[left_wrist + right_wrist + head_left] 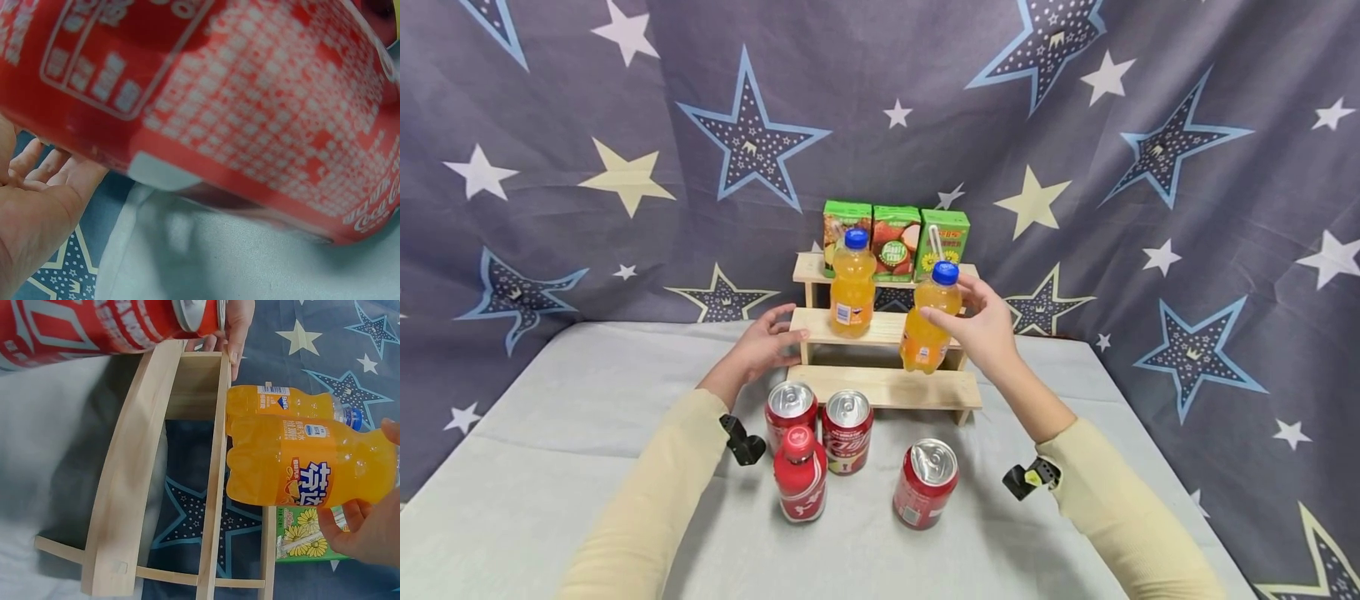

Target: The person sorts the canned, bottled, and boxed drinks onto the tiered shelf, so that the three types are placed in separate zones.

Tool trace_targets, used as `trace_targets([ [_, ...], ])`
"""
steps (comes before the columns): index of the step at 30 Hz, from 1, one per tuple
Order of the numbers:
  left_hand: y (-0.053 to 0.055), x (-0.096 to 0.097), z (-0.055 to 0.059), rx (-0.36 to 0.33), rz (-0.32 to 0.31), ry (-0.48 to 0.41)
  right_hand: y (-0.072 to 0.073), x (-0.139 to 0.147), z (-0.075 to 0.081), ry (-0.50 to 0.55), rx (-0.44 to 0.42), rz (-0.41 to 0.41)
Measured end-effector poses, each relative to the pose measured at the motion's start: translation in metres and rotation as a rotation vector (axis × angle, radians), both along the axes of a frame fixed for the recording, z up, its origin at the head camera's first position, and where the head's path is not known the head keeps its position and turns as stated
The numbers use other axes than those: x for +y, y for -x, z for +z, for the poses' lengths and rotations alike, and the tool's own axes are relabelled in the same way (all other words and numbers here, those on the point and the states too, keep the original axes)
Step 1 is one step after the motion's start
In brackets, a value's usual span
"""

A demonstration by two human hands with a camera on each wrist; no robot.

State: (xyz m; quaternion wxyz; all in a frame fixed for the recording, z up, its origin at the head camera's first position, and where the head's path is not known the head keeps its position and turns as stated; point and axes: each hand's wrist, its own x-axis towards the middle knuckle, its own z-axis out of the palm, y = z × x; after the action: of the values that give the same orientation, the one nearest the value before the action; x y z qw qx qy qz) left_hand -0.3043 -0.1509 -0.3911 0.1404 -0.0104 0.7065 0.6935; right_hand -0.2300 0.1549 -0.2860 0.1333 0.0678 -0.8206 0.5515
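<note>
fingers (976, 288) of right hand (987, 327) curl round orange bottle (922, 335)

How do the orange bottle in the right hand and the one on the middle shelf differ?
The held bottle is gripped by the right hand; no hand touches the shelf bottle. The held bottle tilts slightly, while the shelf bottle stands upright. Both are orange with blue caps.

Table (850, 554) carries 3 cans (847, 442), 1 red bottle (801, 485) — plus 1 shelf (887, 386).
</note>
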Motion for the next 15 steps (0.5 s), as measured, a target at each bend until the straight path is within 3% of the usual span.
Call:
trace_targets([
  [15, -0.001, -0.001, 0.001, 0.003, -0.006, 0.005, 0.025, -0.010, -0.001, 0.043, 0.029, -0.032],
])
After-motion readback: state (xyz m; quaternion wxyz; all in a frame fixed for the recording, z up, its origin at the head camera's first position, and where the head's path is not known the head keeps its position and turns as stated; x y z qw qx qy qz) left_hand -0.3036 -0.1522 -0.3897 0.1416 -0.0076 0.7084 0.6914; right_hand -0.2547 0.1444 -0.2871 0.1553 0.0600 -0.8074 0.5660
